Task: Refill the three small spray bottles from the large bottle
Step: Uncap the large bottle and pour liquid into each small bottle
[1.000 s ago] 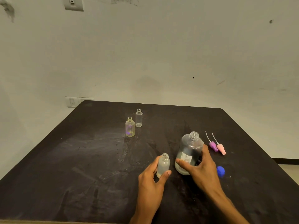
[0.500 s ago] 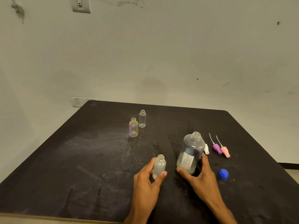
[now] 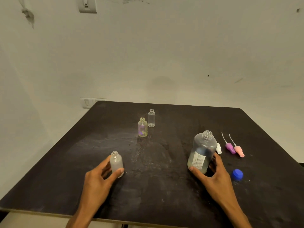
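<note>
My left hand (image 3: pixel 98 180) grips a small frosted bottle (image 3: pixel 116 162), uncapped and upright on the black table (image 3: pixel 164 186). My right hand (image 3: pixel 213 180) holds the base of the large clear bottle (image 3: pixel 202 151), open-necked, with a white label and a little liquid at the bottom. Two more small open bottles stand farther back: a yellowish iridescent one (image 3: pixel 142 127) and a clear one (image 3: pixel 151 118). Spray heads lie to the right of the large bottle: white (image 3: pixel 219 148), purple (image 3: pixel 230 148) and pink (image 3: pixel 239 150). A blue cap (image 3: pixel 237 174) rests beside my right hand.
The table meets a pale wall at its far edge, with a wall socket (image 3: pixel 87 102) at the back left corner and a switch plate (image 3: pixel 87 4) higher up. The table's front edge (image 3: pixel 49 213) runs just below my forearms.
My left hand has carried the frosted bottle leftward, away from the large bottle. The gap between the two hands has widened. The right hand still holds the large bottle.
</note>
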